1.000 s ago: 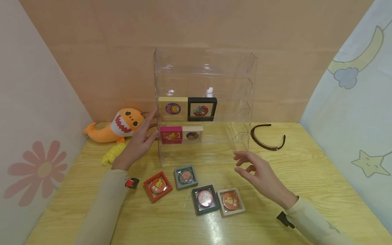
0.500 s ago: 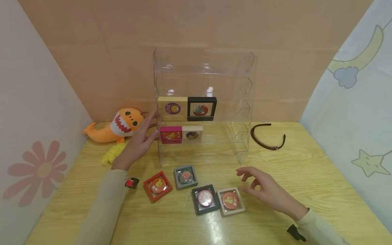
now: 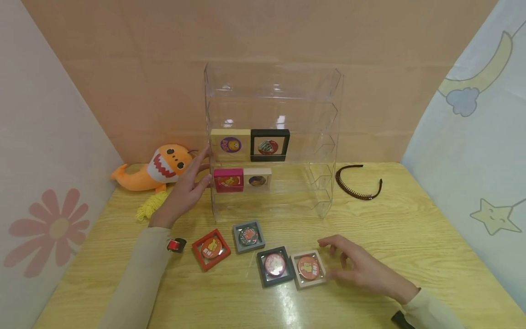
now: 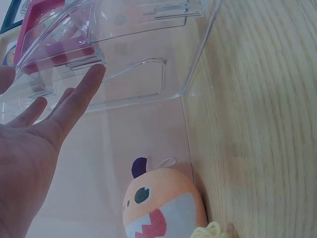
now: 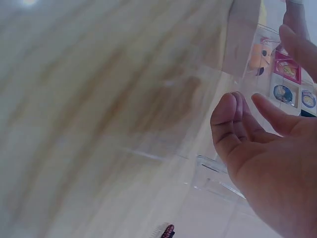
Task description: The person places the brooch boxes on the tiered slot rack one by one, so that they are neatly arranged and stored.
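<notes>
My left hand (image 3: 185,194) rests with straight fingers against the left side of a clear acrylic display rack (image 3: 273,97). The left wrist view shows those fingers (image 4: 81,99) along the clear side panel. On the rack stand a cream frame (image 3: 230,145), a black frame (image 3: 269,146), a magenta frame (image 3: 228,181) and a small beige frame (image 3: 257,179). My right hand (image 3: 365,272), fingers loosely bent and holding nothing, hovers by the right edge of a pale beige badge frame (image 3: 308,268) lying on the table. Whether the thumb touches it, I cannot tell.
Near the beige frame lie a dark frame (image 3: 275,266), a grey frame (image 3: 248,236) and a red frame (image 3: 211,249). An orange plush shark (image 3: 164,169) sits behind the left hand. A brown headband (image 3: 349,190) lies right of the rack.
My right hand has moved down and to the right, from near the rack's lower right corner to beside the pale beige badge frame. The left hand has stayed on the rack.
</notes>
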Demonstrator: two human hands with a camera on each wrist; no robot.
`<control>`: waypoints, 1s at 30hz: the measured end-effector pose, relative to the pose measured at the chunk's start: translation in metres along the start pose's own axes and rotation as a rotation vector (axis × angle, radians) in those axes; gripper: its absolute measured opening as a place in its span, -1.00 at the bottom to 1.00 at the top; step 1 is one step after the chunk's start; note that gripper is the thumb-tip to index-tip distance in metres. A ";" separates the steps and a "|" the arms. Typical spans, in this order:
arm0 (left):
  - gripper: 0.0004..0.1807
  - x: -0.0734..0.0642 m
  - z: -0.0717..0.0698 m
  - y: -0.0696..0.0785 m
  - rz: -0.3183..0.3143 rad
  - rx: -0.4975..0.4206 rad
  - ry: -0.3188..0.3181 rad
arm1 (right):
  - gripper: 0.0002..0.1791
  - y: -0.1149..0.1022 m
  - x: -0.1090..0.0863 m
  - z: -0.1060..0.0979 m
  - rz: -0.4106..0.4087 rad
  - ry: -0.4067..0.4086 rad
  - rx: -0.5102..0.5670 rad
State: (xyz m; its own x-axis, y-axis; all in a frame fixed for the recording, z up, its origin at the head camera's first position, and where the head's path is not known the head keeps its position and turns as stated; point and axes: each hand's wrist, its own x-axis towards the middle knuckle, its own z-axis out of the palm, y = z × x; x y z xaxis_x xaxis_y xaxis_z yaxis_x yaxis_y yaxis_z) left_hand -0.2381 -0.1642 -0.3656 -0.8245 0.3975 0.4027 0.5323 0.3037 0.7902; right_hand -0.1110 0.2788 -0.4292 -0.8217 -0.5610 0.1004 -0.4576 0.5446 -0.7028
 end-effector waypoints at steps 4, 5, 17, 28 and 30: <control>-0.23 0.000 0.000 0.000 -0.004 0.004 0.002 | -0.25 0.003 -0.002 0.002 0.015 -0.021 -0.046; -0.23 0.001 0.000 0.000 -0.004 0.006 0.003 | -0.24 0.003 -0.003 0.002 0.025 -0.027 -0.053; -0.23 0.000 0.001 -0.001 -0.018 0.006 0.002 | -0.16 0.003 -0.003 0.008 0.050 -0.072 -0.148; -0.23 0.000 0.000 0.002 -0.011 -0.002 0.001 | -0.18 0.003 -0.001 0.011 0.074 -0.073 -0.179; -0.24 0.000 0.000 0.003 -0.013 0.000 0.001 | -0.19 0.003 0.000 0.011 0.070 -0.075 -0.181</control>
State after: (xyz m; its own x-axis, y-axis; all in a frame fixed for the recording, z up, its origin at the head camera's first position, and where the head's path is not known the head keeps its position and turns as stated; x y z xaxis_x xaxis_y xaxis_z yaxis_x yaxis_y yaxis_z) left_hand -0.2365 -0.1637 -0.3631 -0.8312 0.3932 0.3930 0.5219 0.3084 0.7953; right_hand -0.1086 0.2742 -0.4391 -0.8293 -0.5588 -0.0014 -0.4593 0.6831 -0.5678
